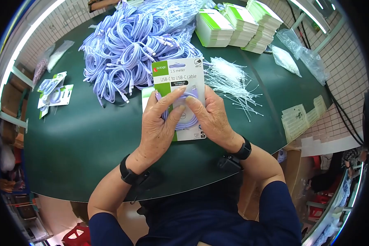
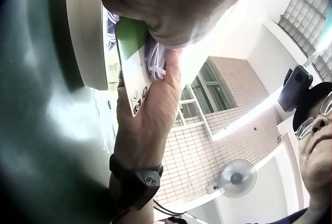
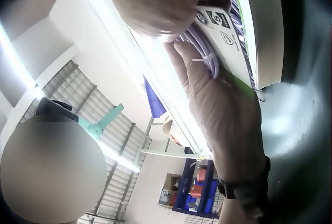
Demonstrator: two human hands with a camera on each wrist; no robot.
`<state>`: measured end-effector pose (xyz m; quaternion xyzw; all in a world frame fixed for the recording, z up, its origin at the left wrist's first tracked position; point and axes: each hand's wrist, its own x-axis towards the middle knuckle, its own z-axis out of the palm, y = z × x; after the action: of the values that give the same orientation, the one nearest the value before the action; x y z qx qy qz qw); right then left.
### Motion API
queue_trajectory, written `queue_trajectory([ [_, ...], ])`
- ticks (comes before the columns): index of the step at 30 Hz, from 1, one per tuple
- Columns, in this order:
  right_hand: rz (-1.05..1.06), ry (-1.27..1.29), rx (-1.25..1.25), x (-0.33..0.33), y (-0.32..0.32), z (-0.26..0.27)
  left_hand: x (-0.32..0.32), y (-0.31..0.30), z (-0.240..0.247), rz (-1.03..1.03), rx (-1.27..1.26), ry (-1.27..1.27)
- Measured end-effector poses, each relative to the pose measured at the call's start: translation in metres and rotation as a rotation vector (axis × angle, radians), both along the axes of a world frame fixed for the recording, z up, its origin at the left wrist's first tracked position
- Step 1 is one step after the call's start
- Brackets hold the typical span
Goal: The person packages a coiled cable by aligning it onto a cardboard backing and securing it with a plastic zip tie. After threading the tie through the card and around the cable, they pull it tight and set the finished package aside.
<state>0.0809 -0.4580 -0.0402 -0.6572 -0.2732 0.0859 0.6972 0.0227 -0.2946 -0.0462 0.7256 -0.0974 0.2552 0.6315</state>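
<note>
Both hands hold a white and green packaging card point(image 1: 178, 71) upright over the table, printed "USB-C to USB-C cable". A coiled purple USB-C cable point(image 1: 189, 126) lies against the card's front. My left hand point(image 1: 152, 130) grips the left side, its thumb and a finger over the coil. From the right edge, my right hand point(image 1: 216, 118) grips the card, thumb pressed on the coil and fingers hidden behind. A white tie shows around the cable point(image 3: 208, 58) in the right wrist view. Part of another card point(image 1: 146, 97) shows behind the left edge.
Beyond the card, a large heap of coiled purple cables point(image 1: 127, 41) covers the table point(image 1: 90, 143). White cable ties point(image 1: 233, 82) lie right of it. Card stacks point(image 1: 213, 30) stand at the back. Carded cables point(image 1: 55, 94) lie left; plastic bags point(image 1: 285, 59) and a printed sheet point(image 1: 295, 121) lie right.
</note>
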Motion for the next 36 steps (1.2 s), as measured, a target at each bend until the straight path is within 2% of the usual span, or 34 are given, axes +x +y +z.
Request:
queue_trajectory([
  [2,-0.01,-0.006,0.004,-0.003,0.001,-0.001,-0.001,0.002,-0.001,-0.006,0.093,0.001],
  [5,0.005,-0.105,-0.04,-0.003,0.002,-0.005,0.0,-0.002,-0.008,0.024,-0.048,0.014],
  [13,-0.04,-0.161,-0.013,-0.013,0.008,-0.01,0.001,0.002,-0.022,0.097,-0.004,-0.026],
  [17,-0.064,-0.121,-0.027,-0.008,0.002,-0.006,0.005,0.004,-0.012,0.058,0.108,-0.05],
  [26,-0.103,-0.075,-0.085,0.0,-0.004,-0.007,0.001,0.003,-0.003,0.08,0.122,0.012],
  [29,-0.104,-0.117,-0.047,0.0,0.0,-0.011,0.006,0.006,-0.011,0.215,0.413,-0.159],
  [34,-0.082,-0.105,0.015,-0.002,0.002,-0.009,0.003,0.002,-0.013,0.204,0.309,-0.162],
  [36,-0.053,-0.059,0.036,-0.003,0.001,-0.007,0.003,0.004,-0.015,0.132,0.201,-0.13],
])
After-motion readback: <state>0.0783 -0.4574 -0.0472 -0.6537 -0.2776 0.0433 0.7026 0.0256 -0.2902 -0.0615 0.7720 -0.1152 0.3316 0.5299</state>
